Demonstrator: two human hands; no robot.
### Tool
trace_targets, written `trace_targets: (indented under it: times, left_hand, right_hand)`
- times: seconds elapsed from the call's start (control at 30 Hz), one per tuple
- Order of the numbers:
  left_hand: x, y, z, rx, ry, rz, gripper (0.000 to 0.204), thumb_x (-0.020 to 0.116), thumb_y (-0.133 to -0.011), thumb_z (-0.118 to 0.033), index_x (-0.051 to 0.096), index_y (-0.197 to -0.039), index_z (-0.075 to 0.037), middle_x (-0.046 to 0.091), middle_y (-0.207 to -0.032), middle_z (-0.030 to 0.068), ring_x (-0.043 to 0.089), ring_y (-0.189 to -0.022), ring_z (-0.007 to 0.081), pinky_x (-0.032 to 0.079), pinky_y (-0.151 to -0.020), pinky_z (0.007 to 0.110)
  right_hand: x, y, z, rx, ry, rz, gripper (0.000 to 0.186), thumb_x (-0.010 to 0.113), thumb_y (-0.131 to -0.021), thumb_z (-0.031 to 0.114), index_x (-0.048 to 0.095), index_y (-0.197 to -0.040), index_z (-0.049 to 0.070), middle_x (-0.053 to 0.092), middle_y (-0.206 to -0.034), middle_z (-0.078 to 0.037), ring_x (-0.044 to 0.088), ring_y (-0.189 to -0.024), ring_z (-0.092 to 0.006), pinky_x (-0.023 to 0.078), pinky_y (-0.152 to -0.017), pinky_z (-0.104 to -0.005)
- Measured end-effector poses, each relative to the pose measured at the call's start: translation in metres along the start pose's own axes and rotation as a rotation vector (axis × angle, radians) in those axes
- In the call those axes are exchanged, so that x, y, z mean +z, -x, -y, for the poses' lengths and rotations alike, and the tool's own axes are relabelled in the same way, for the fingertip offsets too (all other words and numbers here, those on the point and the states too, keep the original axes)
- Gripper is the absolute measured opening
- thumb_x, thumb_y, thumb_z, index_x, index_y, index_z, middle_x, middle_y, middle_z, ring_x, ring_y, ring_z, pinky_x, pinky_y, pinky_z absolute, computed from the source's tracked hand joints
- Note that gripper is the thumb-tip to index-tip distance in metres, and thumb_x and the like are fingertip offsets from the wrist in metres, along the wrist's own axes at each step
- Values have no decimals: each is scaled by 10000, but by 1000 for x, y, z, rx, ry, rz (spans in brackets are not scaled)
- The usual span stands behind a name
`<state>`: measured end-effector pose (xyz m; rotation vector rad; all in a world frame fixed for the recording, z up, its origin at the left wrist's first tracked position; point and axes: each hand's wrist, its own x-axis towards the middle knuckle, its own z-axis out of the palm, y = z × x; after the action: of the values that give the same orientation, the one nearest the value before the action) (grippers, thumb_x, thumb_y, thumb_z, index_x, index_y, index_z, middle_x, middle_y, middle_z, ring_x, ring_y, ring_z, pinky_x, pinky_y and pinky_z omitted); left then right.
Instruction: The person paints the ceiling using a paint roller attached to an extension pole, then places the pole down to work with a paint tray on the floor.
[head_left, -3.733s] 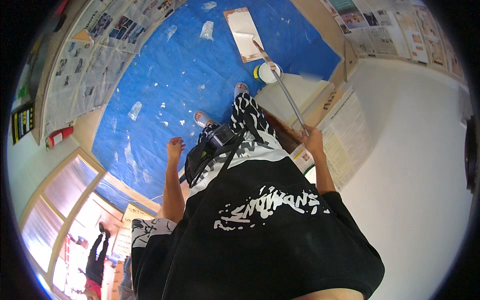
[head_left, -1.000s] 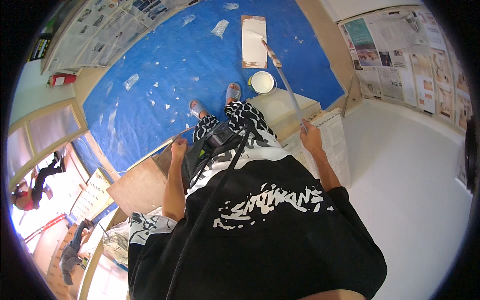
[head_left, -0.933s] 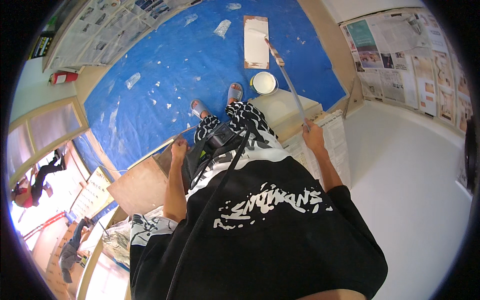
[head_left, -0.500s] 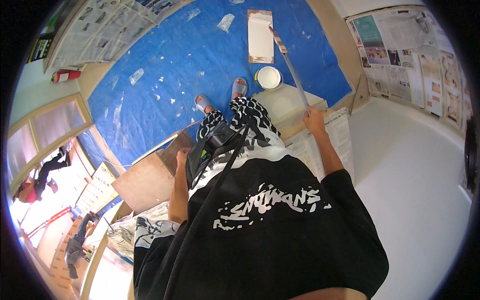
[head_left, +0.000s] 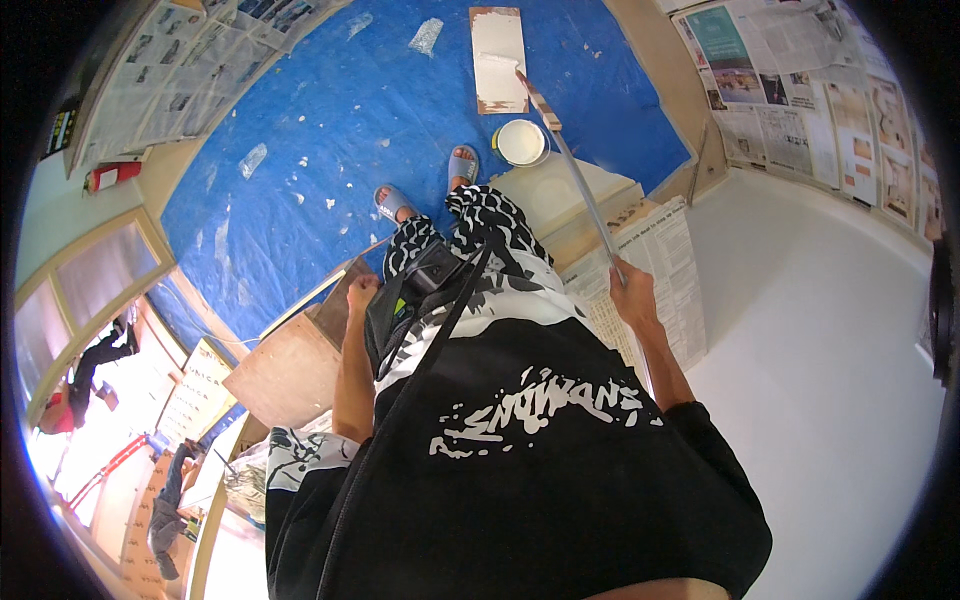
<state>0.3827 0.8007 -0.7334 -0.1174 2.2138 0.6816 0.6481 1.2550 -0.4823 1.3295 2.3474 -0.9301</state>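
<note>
Long pole (head_left: 572,168), right fingers (head_left: 618,279) wrapped around it, left fingers (head_left: 364,287) curled, contents unclear

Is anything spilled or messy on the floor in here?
The blue sheet looks messy: small white flecks and pale patches dot the plain blue, maybe drips or scraps; I can't tell which. The bucket near the board stands upright. The board's white coat is uneven, with brown showing at its ends.

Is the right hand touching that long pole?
Touching. The head view shows the right hand with its grip closed around the pole, and no gap shows between them.
</note>
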Motion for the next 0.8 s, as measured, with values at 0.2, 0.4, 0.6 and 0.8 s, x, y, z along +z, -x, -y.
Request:
trace_targets:
  times: [0.2, 0.4, 0.6, 0.8]
  left_hand:
    - [-2, 14, 5, -54, 13, -12, 259, 688, -808, -278, 706, -968, -75, 715, -867, 88, 671, -836, 178, 508, -773, 321]
    - [-6, 14, 31, -28, 168, -67, 221, 684, -811, -216, 706, -971, -65, 710, -847, 72, 658, -813, 155, 503, -765, 296]
    - [-9, 29, 5, -98, 147, -57, 214, 670, -807, -193, 706, -973, -62, 712, -872, 74, 660, -826, 161, 504, -776, 298]
    - [0, 3, 21, 51, 65, 0, 186, 673, -798, -198, 716, -938, -84, 709, -856, 86, 669, -825, 184, 511, -763, 318]
  right_hand:
    - [15, -65, -6, -191, 30, -102, 321, 571, -883, 97, 611, -1168, -46, 632, -983, -306, 654, -920, -391, 510, -781, -381]
    - [20, -120, 3, -155, 46, -87, 316, 580, -880, 115, 626, -1159, -25, 646, -946, -292, 663, -859, -388, 514, -744, -393]
    - [28, -123, -9, -133, 112, -64, 311, 582, -886, 139, 631, -1150, -18, 647, -911, -291, 661, -835, -394, 515, -738, -410]
    - [23, -48, -28, -87, 136, 3, 302, 568, -888, 116, 625, -1151, -21, 637, -913, -296, 651, -867, -406, 512, -769, -418]
